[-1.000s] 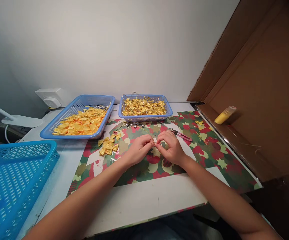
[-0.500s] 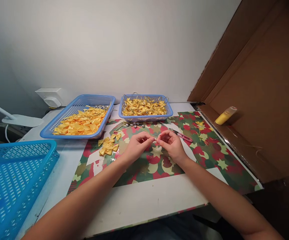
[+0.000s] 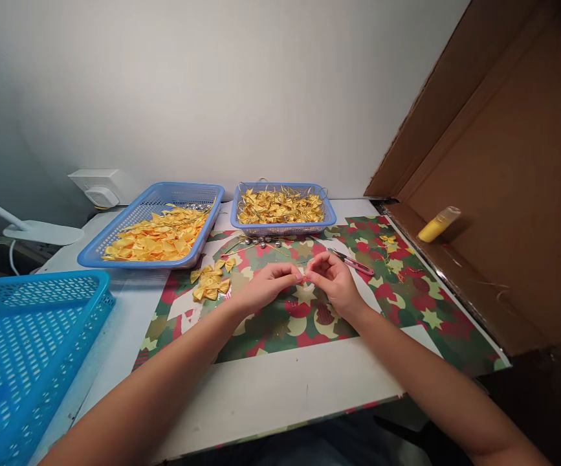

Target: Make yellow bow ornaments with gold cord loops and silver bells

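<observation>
Left hand (image 3: 273, 285): centre stage, over the patterned sheet (image 3: 304, 330), thumb and finger drawn close; clamped on anything? Couldn't tell, too small at the tips.
Right hand (image 3: 333, 285): right up against the left's fingertips, thumb and forefinger curved inward, and again no telling what sat between them! That close meeting suggested fine fingertip work, one hand steadying for the other.
Loose bows (image 3: 209, 285): a little yellow heap on the sheet, near the left wrist, probably put there for a quick pick.
Bells (image 3: 262, 244): silver, bunched with gold cords ahead of both hands, seemingly within either one's reach.
Pink snips (image 3: 358, 266): lying just beside the right hand, likely parked for that side.
Large blue basket (image 3: 134, 264): piled with yellow bows, more bells in its far corner, apparently the bulk supply.
Small blue basket (image 3: 285, 227): crammed with bows and looping gold cord, a separate lot by the look of it.
Yellow tube (image 3: 433, 228): tilted on the cardboard (image 3: 494, 194), well clear of the elbows.
</observation>
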Action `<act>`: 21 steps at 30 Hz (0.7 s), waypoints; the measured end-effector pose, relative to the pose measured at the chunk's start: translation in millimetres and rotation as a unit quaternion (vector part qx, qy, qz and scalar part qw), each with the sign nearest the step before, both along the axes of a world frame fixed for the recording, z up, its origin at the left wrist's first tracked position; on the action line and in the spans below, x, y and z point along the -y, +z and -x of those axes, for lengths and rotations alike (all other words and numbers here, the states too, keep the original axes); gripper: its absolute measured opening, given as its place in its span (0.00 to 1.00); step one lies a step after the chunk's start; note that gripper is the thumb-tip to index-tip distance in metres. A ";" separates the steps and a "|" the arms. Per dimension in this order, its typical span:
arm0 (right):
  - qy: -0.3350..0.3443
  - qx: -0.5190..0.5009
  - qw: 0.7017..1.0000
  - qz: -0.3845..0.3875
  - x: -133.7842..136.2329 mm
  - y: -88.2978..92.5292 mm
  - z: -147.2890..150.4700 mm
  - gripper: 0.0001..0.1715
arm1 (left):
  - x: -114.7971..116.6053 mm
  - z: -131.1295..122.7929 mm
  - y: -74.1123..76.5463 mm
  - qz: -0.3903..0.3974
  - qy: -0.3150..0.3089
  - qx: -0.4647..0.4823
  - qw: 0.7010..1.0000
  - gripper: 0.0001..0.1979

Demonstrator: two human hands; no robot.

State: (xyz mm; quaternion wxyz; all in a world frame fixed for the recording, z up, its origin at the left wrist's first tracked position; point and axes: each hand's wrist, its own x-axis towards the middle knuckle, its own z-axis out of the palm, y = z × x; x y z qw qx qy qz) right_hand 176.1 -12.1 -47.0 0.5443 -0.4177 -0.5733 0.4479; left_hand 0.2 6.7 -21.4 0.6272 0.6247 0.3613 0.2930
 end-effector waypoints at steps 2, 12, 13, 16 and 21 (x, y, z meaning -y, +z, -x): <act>-0.019 0.029 0.999 -0.039 3.2 -0.2 0.2 0.09 | 0.2 -0.2 1.9 -0.004 -0.006 -0.013 1.000 0.13; -0.079 0.191 0.953 -0.219 12.9 3.0 4.0 0.06 | 1.3 -3.1 -2.9 -0.073 -0.019 -0.068 0.995 0.13; -0.081 0.195 0.952 -0.222 12.9 3.0 4.1 0.06 | 1.9 -3.7 -3.0 -0.083 -0.020 -0.073 0.994 0.13; -0.082 0.202 0.950 -0.223 12.9 2.6 4.2 0.06 | 3.2 -5.0 -3.5 -0.108 -0.021 -0.087 0.990 0.14; -0.077 0.200 0.952 -0.217 11.6 1.2 3.9 0.06 | 4.5 -5.4 -5.0 -0.137 -0.022 -0.100 0.985 0.14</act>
